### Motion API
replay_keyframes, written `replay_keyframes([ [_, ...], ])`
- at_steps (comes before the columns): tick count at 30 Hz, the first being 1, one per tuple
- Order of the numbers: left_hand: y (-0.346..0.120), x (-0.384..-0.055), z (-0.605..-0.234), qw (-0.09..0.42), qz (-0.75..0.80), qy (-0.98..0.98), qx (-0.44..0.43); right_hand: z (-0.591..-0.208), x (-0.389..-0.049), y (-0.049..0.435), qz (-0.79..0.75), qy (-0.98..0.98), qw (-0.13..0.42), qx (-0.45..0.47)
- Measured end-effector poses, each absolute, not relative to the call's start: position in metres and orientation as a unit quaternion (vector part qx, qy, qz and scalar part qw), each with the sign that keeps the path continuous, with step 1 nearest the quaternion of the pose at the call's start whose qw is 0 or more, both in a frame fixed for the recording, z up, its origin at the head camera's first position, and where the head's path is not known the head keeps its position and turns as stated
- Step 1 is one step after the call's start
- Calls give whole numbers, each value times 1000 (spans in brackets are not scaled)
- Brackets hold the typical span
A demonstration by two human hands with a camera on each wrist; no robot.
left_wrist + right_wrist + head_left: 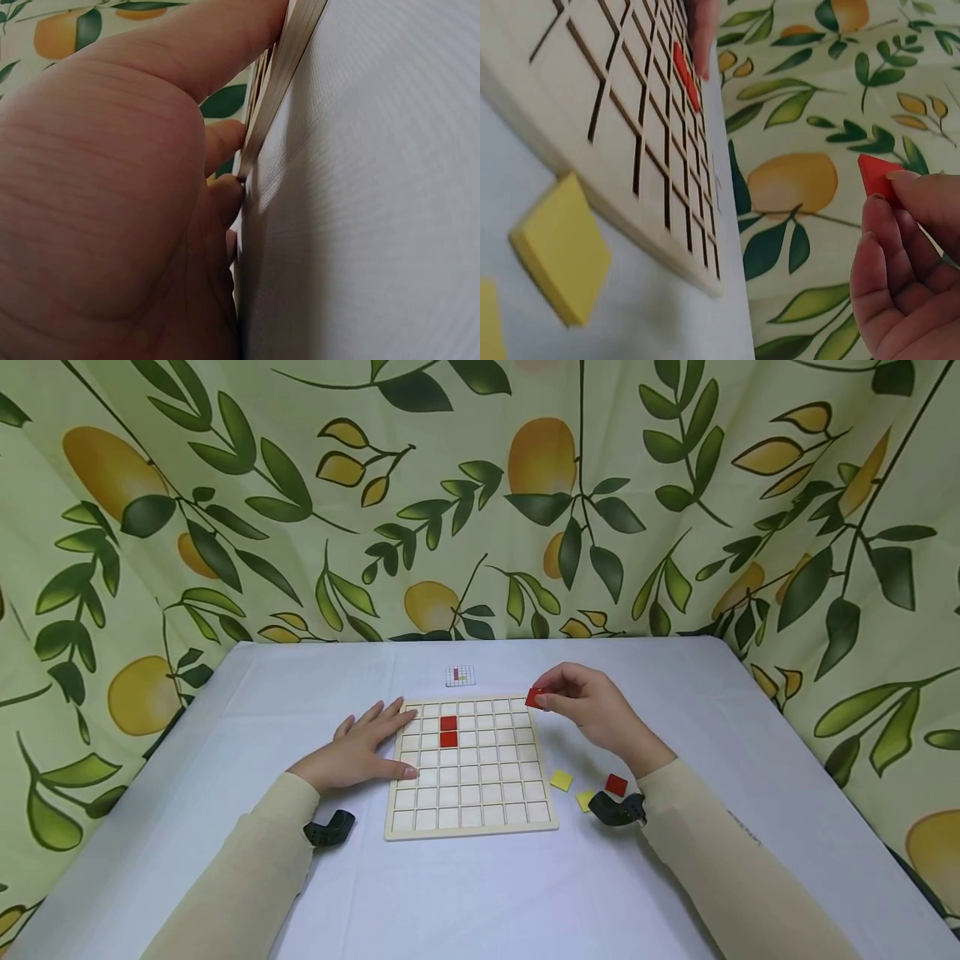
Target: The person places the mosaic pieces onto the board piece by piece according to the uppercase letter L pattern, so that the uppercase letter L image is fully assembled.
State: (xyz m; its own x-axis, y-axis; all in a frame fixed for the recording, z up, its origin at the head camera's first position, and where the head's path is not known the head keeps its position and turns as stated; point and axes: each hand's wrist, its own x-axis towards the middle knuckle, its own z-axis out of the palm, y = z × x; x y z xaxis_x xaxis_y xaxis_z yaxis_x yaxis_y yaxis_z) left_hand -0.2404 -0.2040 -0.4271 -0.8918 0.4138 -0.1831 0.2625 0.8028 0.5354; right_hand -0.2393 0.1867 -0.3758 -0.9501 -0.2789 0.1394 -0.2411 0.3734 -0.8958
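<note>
A wooden grid board (471,821) lies flat on the white table, its square cells pale. Two red square tiles (448,731) sit in cells of one column, one directly below the other, left of the board's middle. My left hand (360,750) rests on the board's left edge with fingers spread. Above the board's upper right corner, my right hand (588,706) pinches a red tile (877,177) between thumb and fingers. Right of the board lie a yellow tile (561,780), a second yellow tile (584,802) partly covered by the wrist camera, and a red tile (617,785).
Behind the board lies a small printed grid card (461,676) with coloured cells. A white cloth covers the table (450,902). A curtain (480,527) with fruit and leaf patterns hangs at the back and sides. Each wrist carries a black camera (330,829).
</note>
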Motion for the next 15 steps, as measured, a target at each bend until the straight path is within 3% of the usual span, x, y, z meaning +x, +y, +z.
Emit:
replay_keyframes([
  [15, -205, -241, -426, 144, 252, 940, 180, -366, -214, 145, -554, 803, 44, -217],
])
